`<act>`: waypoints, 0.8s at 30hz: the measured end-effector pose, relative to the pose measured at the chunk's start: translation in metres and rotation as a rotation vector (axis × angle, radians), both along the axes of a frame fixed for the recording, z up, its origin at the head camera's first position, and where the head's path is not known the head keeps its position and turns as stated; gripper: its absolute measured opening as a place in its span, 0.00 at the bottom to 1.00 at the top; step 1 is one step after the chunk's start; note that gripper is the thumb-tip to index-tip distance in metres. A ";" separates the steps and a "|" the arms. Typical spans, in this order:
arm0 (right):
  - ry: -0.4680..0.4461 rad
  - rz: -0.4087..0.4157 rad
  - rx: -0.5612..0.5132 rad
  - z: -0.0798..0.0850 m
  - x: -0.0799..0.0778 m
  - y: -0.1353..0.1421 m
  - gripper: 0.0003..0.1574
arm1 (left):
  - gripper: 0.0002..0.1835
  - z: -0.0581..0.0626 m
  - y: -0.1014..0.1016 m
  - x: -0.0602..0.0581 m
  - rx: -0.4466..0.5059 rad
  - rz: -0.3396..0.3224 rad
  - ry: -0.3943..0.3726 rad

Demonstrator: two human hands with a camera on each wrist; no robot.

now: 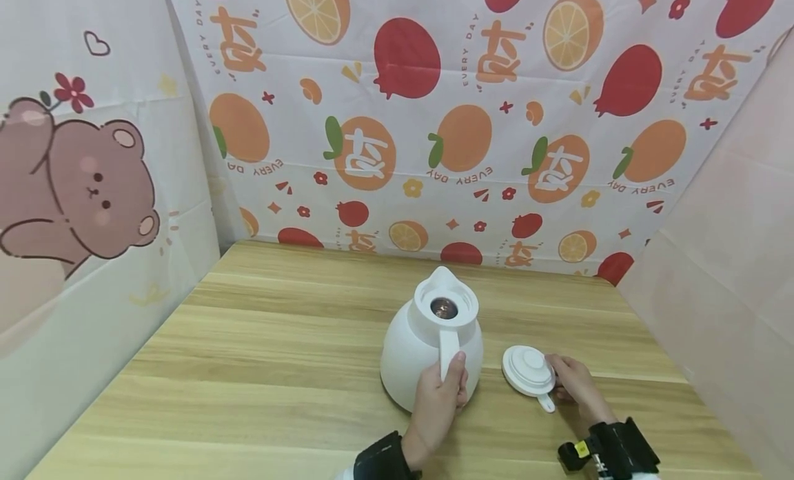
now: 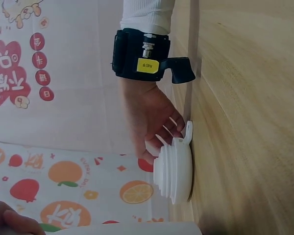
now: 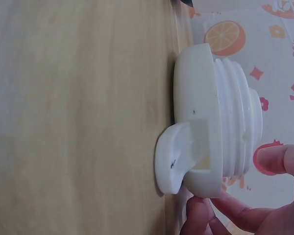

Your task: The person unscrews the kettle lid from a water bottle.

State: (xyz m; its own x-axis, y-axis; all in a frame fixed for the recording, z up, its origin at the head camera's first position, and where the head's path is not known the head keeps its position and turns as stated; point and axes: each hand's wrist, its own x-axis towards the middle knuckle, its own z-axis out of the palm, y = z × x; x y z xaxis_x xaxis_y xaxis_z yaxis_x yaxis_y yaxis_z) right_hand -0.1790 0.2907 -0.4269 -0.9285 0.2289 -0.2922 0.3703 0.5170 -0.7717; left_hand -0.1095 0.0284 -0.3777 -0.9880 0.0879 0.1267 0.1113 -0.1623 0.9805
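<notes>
A white jug [image 1: 400,356] stands upright on the wooden table with its mouth uncovered and its spout facing away from me. My left hand [image 1: 434,404] grips its handle [image 1: 449,349], thumb lying along the top. To the right, a white lid [image 1: 528,370] lies upside down, its stepped threaded plug [image 3: 235,117] facing up and its small tab [image 1: 546,403] toward me. My right hand [image 1: 577,383] is at the lid's right edge. In the right wrist view its fingertips [image 3: 198,208] touch the rim, while the thumb stands apart beside the plug.
The wooden table [image 1: 267,342] runs back to a fruit-print cloth [image 1: 409,142]. Pale cloths hang at both sides, the left one [image 1: 99,190] showing a bear. A black wrist strap with a camera [image 1: 620,445] is worn on the right arm.
</notes>
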 end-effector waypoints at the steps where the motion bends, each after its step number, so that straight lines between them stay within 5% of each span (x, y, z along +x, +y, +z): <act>1: 0.006 0.004 0.002 0.000 0.000 0.000 0.41 | 0.30 0.001 0.000 0.000 0.003 -0.005 -0.009; 10: 0.101 0.010 0.029 0.010 0.008 0.003 0.40 | 0.31 0.002 0.002 0.004 0.002 -0.059 -0.020; 18: 0.139 0.044 0.011 0.024 0.015 -0.003 0.42 | 0.21 0.006 -0.007 0.004 -0.058 -0.030 -0.025; 21: 0.144 0.053 0.026 0.029 0.015 -0.008 0.42 | 0.19 0.007 -0.018 0.005 -0.171 0.007 0.018; 24: 0.164 0.066 0.053 0.033 0.015 -0.012 0.39 | 0.18 0.007 -0.033 0.008 -0.390 0.068 0.136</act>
